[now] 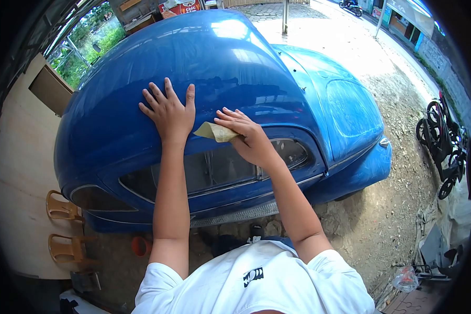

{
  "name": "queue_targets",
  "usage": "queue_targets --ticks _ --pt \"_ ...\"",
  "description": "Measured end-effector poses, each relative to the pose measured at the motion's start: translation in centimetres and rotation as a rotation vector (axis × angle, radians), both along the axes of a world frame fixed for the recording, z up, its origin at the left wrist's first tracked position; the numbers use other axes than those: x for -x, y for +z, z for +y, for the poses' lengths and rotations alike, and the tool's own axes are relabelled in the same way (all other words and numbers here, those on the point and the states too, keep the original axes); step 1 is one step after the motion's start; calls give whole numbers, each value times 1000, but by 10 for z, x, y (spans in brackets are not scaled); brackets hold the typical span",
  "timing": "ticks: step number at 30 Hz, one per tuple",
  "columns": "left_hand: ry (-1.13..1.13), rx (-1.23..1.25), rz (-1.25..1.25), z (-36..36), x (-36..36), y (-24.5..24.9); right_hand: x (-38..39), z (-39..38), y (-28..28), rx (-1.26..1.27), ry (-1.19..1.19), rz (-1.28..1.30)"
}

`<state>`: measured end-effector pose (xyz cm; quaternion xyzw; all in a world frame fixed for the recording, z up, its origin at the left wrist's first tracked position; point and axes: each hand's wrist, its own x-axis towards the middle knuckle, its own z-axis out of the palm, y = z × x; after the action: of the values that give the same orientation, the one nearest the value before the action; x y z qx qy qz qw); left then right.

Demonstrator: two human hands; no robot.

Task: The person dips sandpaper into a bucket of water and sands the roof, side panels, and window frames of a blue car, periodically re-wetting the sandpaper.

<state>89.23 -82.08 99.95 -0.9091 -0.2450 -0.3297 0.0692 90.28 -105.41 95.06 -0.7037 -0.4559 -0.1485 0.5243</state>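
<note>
A rounded blue car (115, 118) with patches of dull and glossy paint fills the middle of the view. My left hand (171, 116) lies flat on its roof with the fingers spread, holding nothing. To the right of it, just above the side windows, my right hand (250, 138) presses a folded, yellowish piece of sandpaper (214, 132) against the roof edge. The sandpaper's left end sticks out curled from under the fingers; the rest is hidden below the hand. A side window (222, 167) lies beneath my forearms.
Two tan chairs (63, 205) and an orange bucket (140, 246) stand at the lower left. A pale board wall (15, 172) rises on the left. Parked two-wheelers (442, 144) are at the right, beyond gravel ground (397, 209). A post (285, 18) stands behind the car.
</note>
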Motion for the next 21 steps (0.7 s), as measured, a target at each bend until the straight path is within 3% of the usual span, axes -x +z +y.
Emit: queue_targets --ticks 1,3,4,6,7,9,11,13,17,21 --pt "-2 -1 6 -1 1 1 -3 -10 5 -127 97 156" --pt "2 -15 12 -1 2 -2 -10 -38 21 -353 -88 560" --pt "6 -16 14 -1 2 -2 -19 -53 25 -539 -153 598" --pt "10 -18 8 -2 1 -2 -28 -70 36 -495 -605 203" --pt "14 -23 2 0 -1 -3 -35 -72 38 -441 -810 -178" --pt "19 -34 -8 1 -3 -6 -31 -69 37 -189 -760 -265" --pt "-6 -18 -48 -6 -7 -7 -35 -52 17 180 -610 -86" --pt "-52 11 -71 -22 -15 -5 -32 -43 2 402 -661 -222" --pt "-366 -75 -129 -70 -35 -3 -49 -52 12 235 -599 73" --pt "-336 -150 -24 -89 -50 -1 -68 -35 3 308 -626 87"
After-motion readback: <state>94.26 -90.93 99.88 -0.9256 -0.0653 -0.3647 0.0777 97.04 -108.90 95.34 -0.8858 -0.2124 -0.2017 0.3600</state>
